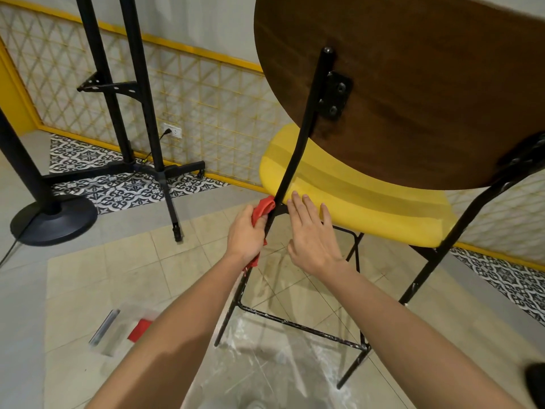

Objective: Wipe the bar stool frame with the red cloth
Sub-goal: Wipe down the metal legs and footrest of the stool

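Gripping crumpled red cloth [262,209] in left hand [246,234], curled tight round it. Pressed against thin black metal tube of bar stool frame [290,169], at left edge of padded yellow seat [354,202], right where back upright meets seat. Loose tail of cloth hanging below wrist, along front leg.

Right hand [312,240] flat, spread wide, holding nothing. Just beside tube on its right, reaching yellow seat's near edge; touching or not, cannot tell.

Above: round dark brown wooden backrest [427,84], bolted to same tube through small black plate.

Below: black footrest rail [295,322], flecked white, over clear plastic sheet [265,370] spread on beige tiled floor [103,276].

Toward floor's left edge: black pole on round black base [56,218]. Left of stool legs, flat on floor: clear packet [140,330] with red piece inside.
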Demonstrator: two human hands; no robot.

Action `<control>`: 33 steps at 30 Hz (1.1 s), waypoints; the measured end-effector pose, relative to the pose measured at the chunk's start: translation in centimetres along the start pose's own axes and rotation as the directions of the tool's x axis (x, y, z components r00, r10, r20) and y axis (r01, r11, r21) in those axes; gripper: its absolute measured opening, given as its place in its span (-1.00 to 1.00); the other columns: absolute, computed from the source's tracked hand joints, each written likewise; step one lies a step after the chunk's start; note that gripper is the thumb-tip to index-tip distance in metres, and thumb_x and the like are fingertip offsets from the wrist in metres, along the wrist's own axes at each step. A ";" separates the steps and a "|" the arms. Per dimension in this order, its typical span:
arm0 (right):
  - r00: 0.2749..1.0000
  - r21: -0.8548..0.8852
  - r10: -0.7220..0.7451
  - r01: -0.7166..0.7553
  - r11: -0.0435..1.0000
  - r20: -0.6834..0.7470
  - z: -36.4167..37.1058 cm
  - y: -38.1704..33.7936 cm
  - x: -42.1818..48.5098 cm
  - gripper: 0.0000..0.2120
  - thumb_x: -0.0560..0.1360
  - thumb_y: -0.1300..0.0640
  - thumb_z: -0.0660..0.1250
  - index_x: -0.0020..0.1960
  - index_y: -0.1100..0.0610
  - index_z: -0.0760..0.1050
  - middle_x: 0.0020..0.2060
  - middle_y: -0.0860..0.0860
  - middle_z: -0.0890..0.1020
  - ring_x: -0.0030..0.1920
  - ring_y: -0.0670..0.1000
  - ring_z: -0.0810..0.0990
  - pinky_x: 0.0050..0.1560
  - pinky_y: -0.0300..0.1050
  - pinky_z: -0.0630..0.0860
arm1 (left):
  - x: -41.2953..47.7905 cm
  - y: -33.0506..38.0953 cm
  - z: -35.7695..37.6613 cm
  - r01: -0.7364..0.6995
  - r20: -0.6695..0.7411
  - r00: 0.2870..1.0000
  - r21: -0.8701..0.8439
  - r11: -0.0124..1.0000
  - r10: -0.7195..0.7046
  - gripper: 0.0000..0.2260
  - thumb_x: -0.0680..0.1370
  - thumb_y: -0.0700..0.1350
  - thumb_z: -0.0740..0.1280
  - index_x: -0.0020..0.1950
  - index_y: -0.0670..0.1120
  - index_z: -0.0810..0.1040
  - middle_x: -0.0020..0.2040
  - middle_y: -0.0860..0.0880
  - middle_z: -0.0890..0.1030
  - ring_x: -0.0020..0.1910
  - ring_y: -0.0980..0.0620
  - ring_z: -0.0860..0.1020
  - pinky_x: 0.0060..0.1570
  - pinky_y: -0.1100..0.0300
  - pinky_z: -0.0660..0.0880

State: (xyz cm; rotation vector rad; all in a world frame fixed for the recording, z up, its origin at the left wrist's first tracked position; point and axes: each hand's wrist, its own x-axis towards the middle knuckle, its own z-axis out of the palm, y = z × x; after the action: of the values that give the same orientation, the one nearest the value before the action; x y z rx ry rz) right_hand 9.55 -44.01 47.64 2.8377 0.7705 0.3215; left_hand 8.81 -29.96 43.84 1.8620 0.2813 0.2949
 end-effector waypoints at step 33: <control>1.000 -0.059 0.014 -0.014 0.998 -0.009 1.8 0.2 -1.0 -0.23 0.49 0.08 0.18 0.52 0.23 -0.19 0.52 0.14 -0.17 0.52 0.12 -0.19 0.47 0.17 -0.15 | -1.3 -1.5 0.5 0.131 -0.051 0.991 0.075 0.989 -0.127 -0.87 0.56 -0.05 0.27 -0.11 -0.03 0.58 -0.37 -0.01 0.57 -0.35 -0.04 0.59 -0.22 0.13 0.56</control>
State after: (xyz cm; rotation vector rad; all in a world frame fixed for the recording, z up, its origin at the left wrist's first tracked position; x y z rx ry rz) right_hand 9.30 -44.87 45.79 2.7896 0.7311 0.3525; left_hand 7.66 -30.35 42.16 1.9063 0.4489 0.2409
